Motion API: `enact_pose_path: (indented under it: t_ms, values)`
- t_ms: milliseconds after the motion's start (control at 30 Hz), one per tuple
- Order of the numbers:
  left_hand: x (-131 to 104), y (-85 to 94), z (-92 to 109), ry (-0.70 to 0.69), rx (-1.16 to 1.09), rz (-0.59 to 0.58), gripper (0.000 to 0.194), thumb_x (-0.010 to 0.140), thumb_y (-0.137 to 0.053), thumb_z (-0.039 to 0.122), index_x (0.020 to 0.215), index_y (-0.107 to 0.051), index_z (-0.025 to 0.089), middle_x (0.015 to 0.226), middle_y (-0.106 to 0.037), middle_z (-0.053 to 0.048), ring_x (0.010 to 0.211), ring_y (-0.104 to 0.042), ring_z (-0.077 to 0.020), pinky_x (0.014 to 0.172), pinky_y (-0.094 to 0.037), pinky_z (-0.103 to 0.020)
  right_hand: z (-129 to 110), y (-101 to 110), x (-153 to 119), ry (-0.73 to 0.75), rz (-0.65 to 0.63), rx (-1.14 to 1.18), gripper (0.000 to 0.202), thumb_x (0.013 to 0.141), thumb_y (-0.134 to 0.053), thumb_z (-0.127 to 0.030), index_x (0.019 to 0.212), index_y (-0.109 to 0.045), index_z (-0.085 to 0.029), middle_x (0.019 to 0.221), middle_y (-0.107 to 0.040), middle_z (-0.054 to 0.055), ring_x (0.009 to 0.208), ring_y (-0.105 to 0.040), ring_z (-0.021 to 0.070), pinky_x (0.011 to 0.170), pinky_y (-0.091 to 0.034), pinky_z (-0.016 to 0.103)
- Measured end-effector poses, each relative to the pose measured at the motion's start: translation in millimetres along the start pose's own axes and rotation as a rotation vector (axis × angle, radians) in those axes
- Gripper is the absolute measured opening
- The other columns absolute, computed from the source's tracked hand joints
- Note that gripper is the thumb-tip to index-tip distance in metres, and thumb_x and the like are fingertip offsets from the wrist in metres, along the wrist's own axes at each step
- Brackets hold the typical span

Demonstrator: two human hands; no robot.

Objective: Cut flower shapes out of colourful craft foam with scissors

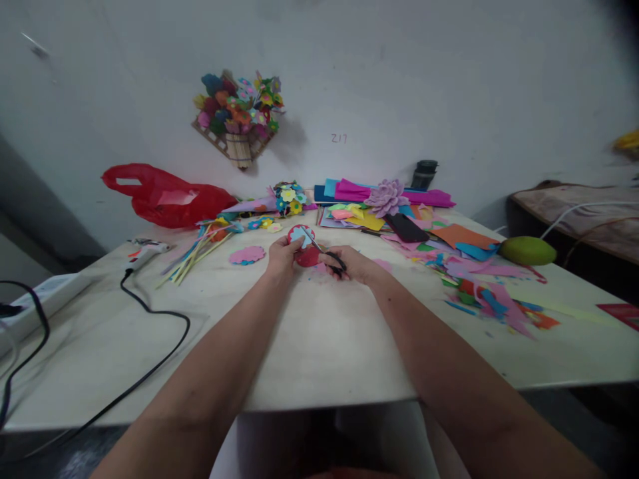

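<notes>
Near the middle of the table, my left hand (283, 255) pinches a small flower cutout (298, 234), light blue over a red and white piece. My right hand (344, 263) is closed round the black handles of a pair of scissors (338, 261); their blades reach left to the cutout. Just below the cutout lies a red round piece (308, 257), partly hidden by the hands. Small pink and blue scraps are scattered beside it. To the left of my left hand rests a pink scalloped piece (247, 255) on the table.
Left on the table (329, 346) are a glue gun (144, 254) with a black cord, thin stems (194, 253) and a red bag (174, 199). At right lie colored scraps (492, 299), a phone (407, 227) and a green fruit (528, 251). Colored sheets and flowers stand along the back.
</notes>
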State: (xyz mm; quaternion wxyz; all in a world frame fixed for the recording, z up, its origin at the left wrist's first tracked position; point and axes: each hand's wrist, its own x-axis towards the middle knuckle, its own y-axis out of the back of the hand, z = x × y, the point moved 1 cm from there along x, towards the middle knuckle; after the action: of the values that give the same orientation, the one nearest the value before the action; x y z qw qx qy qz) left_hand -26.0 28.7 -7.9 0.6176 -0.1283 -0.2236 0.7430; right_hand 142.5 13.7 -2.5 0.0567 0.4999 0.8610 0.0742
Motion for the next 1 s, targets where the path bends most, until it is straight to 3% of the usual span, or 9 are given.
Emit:
enact_pose_path:
  t_ms: [300, 1000]
  values:
    - [-0.9, -0.5, 1.9, -0.066, 0.029, 0.032, 0.031, 0.056, -0.083, 0.011, 0.077, -0.060, 0.014, 0.068, -0.066, -0.001, 0.057, -0.062, -0.0113, 0.060, -0.050, -0.023, -0.7, 0.6, -1.1, 0.009, 0.001, -0.008, 0.026, 0.084, -0.062, -0.036, 0.069, -0.055, -0.016, 0.051, -0.054, -0.003, 0.037, -0.045, 0.0051, 0.031, -0.023, 0.017]
    - [-2.1, -0.8, 4.6, -0.045, -0.001, -0.008, 0.033, 0.055, -0.083, 0.010, 0.077, -0.059, 0.016, 0.070, -0.067, -0.001, 0.061, -0.064, -0.0128, 0.065, -0.051, -0.026, -2.7, 2.6, -1.9, -0.010, 0.007, -0.021, 0.027, 0.081, -0.065, -0.037, 0.067, -0.053, -0.017, 0.049, -0.052, -0.004, 0.036, -0.044, 0.0052, 0.031, -0.020, 0.018]
